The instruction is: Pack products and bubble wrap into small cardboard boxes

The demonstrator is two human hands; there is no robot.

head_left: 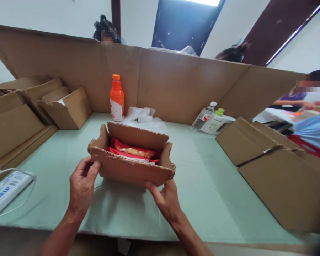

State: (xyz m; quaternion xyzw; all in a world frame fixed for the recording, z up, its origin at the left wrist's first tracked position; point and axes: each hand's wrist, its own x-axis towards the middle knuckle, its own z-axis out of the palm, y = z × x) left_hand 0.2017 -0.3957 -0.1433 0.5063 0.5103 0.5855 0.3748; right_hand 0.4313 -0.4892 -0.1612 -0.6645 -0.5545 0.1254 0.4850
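Between my two hands is an open cardboard box, tilted a little, its front edge seemingly off the table. Inside it lie red food packets, one printed with a picture of food. My left hand grips the box at its left front corner, thumb on the front wall. At the lower right, my right hand holds the box with its thumb on the front and the other fingers mostly hidden behind the corner.
Cardboard boxes stand at the left and right. At the back are an orange bottle, white foam pieces, a clear bottle and a white jug. A power strip lies left. Behind the cardboard partition are other people.
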